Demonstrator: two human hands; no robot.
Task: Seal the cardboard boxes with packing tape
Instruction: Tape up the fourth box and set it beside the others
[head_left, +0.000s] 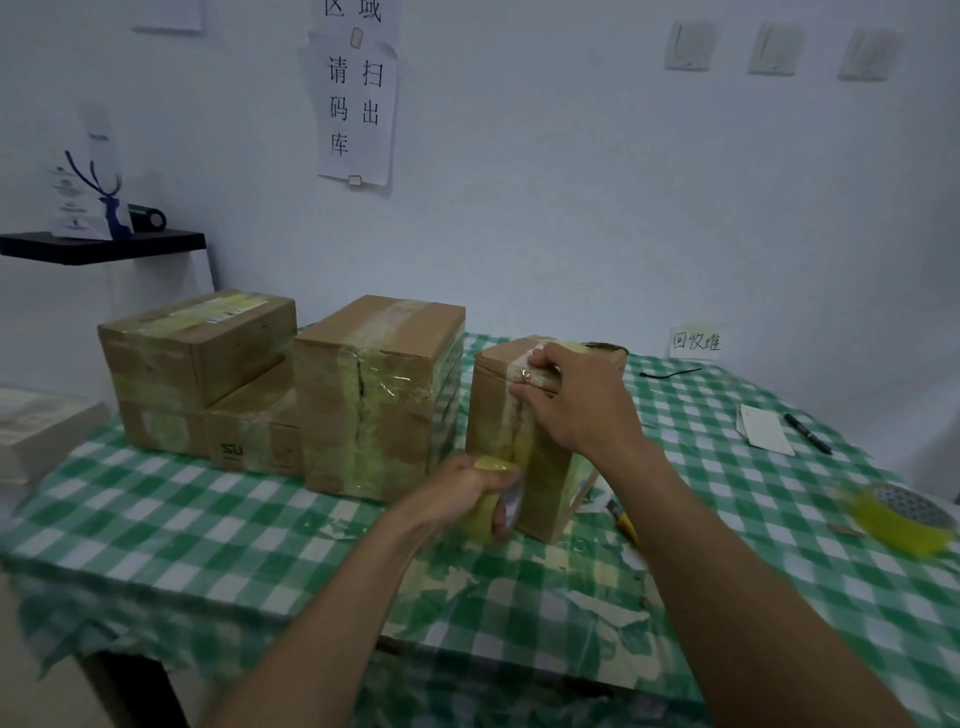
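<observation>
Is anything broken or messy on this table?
Yes. The tablecloth is torn and peeling near the front edge, with pale patches showing. The middle box has a dark split running down its front.

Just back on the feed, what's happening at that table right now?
A person is taping the small box on the table. The left hand grips a tape roll low against the box's front face, and a strip runs up that face. The right hand grips the box's top front edge, holding the strip down there. The taped boxes sit to the left. A spare roll and a yellow knife lie to the right.
</observation>
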